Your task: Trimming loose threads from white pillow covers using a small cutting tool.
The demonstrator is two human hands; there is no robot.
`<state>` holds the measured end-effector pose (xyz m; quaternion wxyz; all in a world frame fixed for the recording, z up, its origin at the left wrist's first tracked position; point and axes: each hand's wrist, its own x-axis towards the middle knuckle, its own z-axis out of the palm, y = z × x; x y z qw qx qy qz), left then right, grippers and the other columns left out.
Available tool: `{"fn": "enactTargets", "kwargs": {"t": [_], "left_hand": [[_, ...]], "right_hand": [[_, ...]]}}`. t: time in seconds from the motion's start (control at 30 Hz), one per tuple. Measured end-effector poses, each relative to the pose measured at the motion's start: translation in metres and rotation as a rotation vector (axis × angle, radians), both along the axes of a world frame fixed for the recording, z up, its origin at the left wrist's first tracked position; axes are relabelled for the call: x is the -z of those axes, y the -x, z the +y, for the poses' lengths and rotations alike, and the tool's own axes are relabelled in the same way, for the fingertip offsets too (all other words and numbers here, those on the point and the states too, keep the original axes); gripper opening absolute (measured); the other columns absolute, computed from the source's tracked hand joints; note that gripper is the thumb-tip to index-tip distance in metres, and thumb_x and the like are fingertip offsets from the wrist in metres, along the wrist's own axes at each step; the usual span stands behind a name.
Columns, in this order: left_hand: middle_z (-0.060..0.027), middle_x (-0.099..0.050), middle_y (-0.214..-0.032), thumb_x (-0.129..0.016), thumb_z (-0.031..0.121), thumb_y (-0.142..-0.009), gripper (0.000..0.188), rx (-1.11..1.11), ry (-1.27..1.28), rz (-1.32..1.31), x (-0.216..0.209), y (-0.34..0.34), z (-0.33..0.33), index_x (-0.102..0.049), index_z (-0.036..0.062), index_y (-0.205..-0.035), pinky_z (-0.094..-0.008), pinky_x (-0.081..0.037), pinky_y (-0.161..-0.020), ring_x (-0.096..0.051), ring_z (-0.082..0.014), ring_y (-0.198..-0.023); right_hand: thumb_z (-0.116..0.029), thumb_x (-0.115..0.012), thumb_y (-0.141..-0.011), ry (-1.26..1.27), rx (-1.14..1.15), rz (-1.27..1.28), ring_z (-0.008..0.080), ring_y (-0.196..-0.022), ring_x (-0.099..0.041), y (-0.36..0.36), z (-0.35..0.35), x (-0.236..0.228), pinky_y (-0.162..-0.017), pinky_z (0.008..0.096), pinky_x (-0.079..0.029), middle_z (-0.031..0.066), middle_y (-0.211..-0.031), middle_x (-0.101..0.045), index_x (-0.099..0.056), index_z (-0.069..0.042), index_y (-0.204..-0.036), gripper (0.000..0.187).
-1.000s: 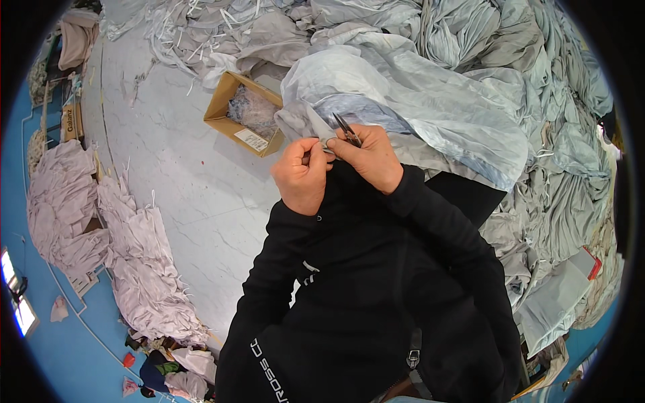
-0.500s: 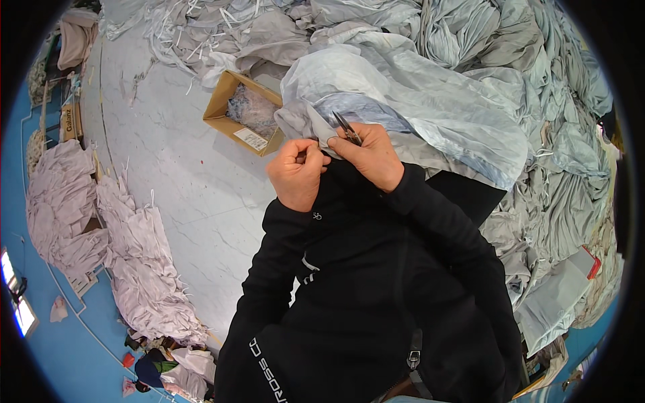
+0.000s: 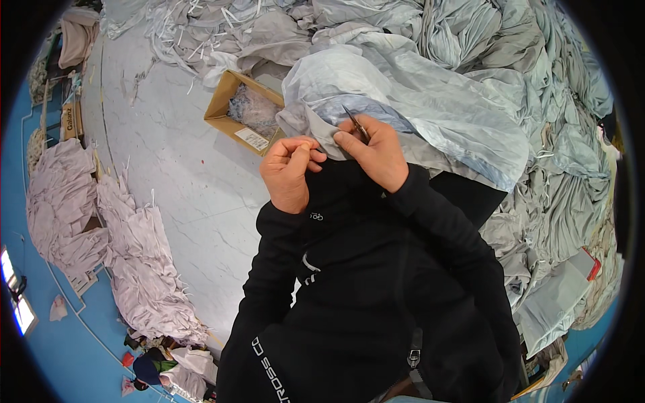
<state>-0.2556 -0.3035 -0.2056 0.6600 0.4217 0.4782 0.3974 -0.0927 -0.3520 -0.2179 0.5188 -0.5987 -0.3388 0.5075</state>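
My right hand (image 3: 379, 156) is closed around dark thread snips (image 3: 357, 126), whose pointed blades stick up past the fingers. Its thumb and fingers also pinch the edge of a pale grey-blue cloth (image 3: 322, 138). Just left of it, my left hand (image 3: 287, 176) is closed, thumb tip against the fingers, close to the cloth's edge. Whatever lies in that pinch is too small to make out. The cloth spreads from my hands up and to the right over the table. Beyond my left hand stands an open cardboard box (image 3: 218, 111) with tangled thread scraps (image 3: 250, 111) inside.
Heaps of grey cloth (image 3: 463, 33) cover the far and right sides of the marbled table (image 3: 201, 195). Pinkish cloth piles (image 3: 144, 262) lie along the left. A grey box with a red corner (image 3: 561, 295) sits at the right. Another person (image 3: 151, 366) is at lower left.
My two hands have moved slightly apart, the left one lower and leftward. The left fingers have loosened a little, and the snips have tilted in my right hand.
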Motion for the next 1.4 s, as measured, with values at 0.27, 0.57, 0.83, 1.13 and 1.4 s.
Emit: {"fn": "enactTargets", "kwargs": {"t": [0.27,0.57,0.83,1.13,1.4], "left_hand": [[-0.0131,-0.066,-0.102,-0.055,-0.008,-0.09,0.009,0.014,-0.151,0.059,-0.001,-0.001,-0.007,-0.064,-0.0051,-0.092,-0.0259,-0.057,-0.072,-0.067,-0.015,-0.085],[-0.017,-0.066,-0.11,-0.056,-0.009,-0.089,0.009,-0.007,-0.122,0.035,0.004,0.003,-0.011,-0.063,-0.0067,-0.093,-0.0267,-0.057,-0.079,-0.066,-0.0153,-0.088],[-0.0178,-0.064,-0.114,-0.056,-0.01,-0.089,0.009,-0.013,-0.098,-0.023,0.005,0.003,-0.015,-0.063,-0.0076,-0.095,-0.0269,-0.057,-0.079,-0.067,-0.0163,-0.091],[-0.0178,-0.064,-0.114,-0.058,-0.009,-0.089,0.008,-0.002,-0.106,0.012,0.005,0.004,-0.012,-0.064,-0.007,-0.094,-0.027,-0.057,-0.079,-0.067,-0.0167,-0.091],[-0.0184,-0.064,-0.114,-0.058,-0.009,-0.089,0.009,0.01,-0.12,0.011,0.006,0.006,-0.014,-0.065,-0.0069,-0.094,-0.027,-0.056,-0.079,-0.067,-0.0165,-0.091]], "right_hand": [[-0.039,-0.048,-0.103,-0.014,-0.205,0.179,0.0048,-0.06,-0.041,-0.004,-0.018,-0.023,-0.052,0.0209,-0.033,-0.0044,-0.073,-0.049,-0.066,0.0,-0.101,0.043],[-0.038,-0.056,-0.1,0.421,-0.306,0.482,0.0005,-0.05,-0.034,-0.011,-0.002,-0.024,-0.041,0.0182,-0.021,-0.0061,-0.068,-0.048,-0.069,-0.002,-0.094,0.039],[-0.037,-0.058,-0.098,0.419,-0.292,0.476,0.0013,-0.048,-0.035,-0.01,0.001,-0.021,-0.041,0.0192,-0.022,-0.0052,-0.064,-0.049,-0.07,-0.002,-0.09,0.038],[-0.034,-0.062,-0.096,0.396,-0.283,0.459,0.0012,-0.048,-0.035,-0.011,0.006,-0.02,-0.041,0.0192,-0.022,-0.0053,-0.063,-0.05,-0.072,-0.002,-0.089,0.034],[-0.034,-0.062,-0.096,0.373,-0.282,0.46,0.0008,-0.048,-0.034,-0.01,0.005,-0.022,-0.041,0.0191,-0.022,-0.0056,-0.063,-0.049,-0.072,-0.002,-0.089,0.033]]}}
